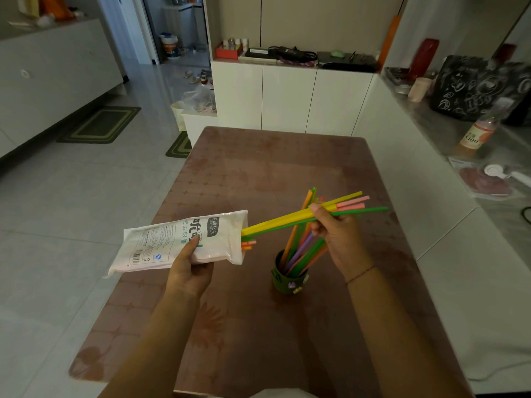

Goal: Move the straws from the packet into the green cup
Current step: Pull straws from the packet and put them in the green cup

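Observation:
My left hand [189, 267] grips a white straw packet [184, 239], held level above the table's left side with its open end facing right. Several short straw ends [248, 245] poke out of that opening. My right hand [337, 235] pinches a bunch of yellow, green and pink straws [290, 219], their left ends still at the packet's mouth and their right ends reaching past my fingers. Below that hand stands a dark green cup [288, 282] holding several upright orange, green and purple straws [300, 248].
The brown patterned table [258, 173] stretches ahead, bordered by white cabinets [290, 96] at the far end. A grey counter [448, 130] to the right carries a bottle [477, 136] and a black bag [471, 87]. Tiled floor with mats lies to the left.

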A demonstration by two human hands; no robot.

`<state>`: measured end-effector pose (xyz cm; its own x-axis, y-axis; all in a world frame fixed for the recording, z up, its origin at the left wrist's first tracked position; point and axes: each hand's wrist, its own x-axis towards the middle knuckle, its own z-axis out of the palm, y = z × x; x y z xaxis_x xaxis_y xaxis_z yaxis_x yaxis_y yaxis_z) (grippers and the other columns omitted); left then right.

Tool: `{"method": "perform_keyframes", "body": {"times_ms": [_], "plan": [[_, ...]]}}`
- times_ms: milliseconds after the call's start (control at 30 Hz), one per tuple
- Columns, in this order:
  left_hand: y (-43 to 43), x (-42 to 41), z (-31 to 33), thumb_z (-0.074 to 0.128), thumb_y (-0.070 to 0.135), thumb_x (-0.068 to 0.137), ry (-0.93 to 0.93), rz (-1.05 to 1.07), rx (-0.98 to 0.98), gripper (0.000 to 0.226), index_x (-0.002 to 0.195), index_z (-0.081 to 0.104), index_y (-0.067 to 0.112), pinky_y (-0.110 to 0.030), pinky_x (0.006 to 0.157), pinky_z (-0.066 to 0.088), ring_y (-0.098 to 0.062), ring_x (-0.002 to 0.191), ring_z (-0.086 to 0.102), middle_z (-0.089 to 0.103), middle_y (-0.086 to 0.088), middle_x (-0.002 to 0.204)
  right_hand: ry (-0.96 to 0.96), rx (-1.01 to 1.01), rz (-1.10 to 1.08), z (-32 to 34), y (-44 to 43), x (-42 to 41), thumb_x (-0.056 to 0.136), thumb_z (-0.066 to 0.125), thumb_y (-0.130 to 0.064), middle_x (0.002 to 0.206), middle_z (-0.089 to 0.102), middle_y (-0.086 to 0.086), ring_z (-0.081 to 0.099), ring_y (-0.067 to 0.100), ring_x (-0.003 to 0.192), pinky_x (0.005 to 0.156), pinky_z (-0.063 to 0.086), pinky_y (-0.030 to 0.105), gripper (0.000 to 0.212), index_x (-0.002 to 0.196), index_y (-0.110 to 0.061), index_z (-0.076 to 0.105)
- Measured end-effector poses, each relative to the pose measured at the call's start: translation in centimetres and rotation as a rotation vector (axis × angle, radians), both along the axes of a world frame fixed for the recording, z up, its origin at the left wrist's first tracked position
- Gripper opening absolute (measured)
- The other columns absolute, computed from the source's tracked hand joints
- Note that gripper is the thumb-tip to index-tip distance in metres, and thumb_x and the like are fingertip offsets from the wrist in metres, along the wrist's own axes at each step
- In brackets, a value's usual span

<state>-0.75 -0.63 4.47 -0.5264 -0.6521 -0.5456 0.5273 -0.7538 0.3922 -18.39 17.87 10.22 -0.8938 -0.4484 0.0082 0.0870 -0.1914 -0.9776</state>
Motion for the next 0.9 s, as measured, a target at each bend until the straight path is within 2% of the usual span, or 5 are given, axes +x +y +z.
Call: {"method": "perform_keyframes", "body": {"times_ms": [300,533,700,800,900], "plan": [[-1.3,1.3,-1.0,0.067,0.002,0.081,-0.059,0.033,0.018,0.050,0.127,0.055,0.019,-0.034,0.058,0.059,-0.018,0.083,0.074,0.075,-0.003,0.096,0.107,0.075,-0.175,3.6,2.7,-1.6,0.084,0.061,-0.003,0.041,0.058,-0.006,0.050,0.004,0.036,0.040,0.044,0.016,0.018,0.070,-0.014,0.063],[-0.9,1.0,-1.1,0.066,0.001,0.082,-0.047,0.030,0.025,0.050,0.127,0.055,0.019,-0.035,0.058,0.059,-0.019,0.084,0.074,0.075,-0.003,0.099,0.243,0.343,-0.202,4.2,4.3,-2.5,0.082,0.066,-0.010,0.038,0.059,-0.007,0.054,0.004,0.035,0.040,0.048,0.016,0.008,0.077,-0.004,0.068],[-0.5,0.6,-1.1,0.066,0.001,0.082,-0.054,0.015,0.020,0.048,0.126,0.055,0.018,-0.035,0.060,0.060,-0.019,0.090,0.072,0.073,-0.004,0.106,0.402,0.596,-0.205,3.4,3.3,-2.4,0.078,0.069,-0.017,0.046,0.060,0.005,0.056,0.006,0.034,0.041,0.052,0.024,0.022,0.058,-0.012,0.061],[0.0,0.5,-1.0,0.065,0.001,0.083,-0.052,0.003,0.008,0.046,0.124,0.056,0.018,-0.035,0.060,0.060,-0.018,0.085,0.073,0.075,-0.004,0.097,0.436,0.697,-0.165,2.0,2.1,-2.1,0.076,0.070,-0.022,0.049,0.062,0.014,0.062,0.022,0.045,0.049,0.055,0.035,0.026,0.058,-0.004,0.063],[0.1,0.5,-1.0,0.066,0.001,0.082,-0.046,0.010,0.011,0.050,0.128,0.055,0.018,-0.036,0.060,0.060,-0.019,0.083,0.074,0.076,-0.004,0.096,0.474,0.746,-0.094,1.1,1.0,-1.4,0.077,0.068,-0.018,0.044,0.055,0.004,0.058,0.016,0.042,0.046,0.043,0.024,0.032,0.050,-0.015,0.053]]}}
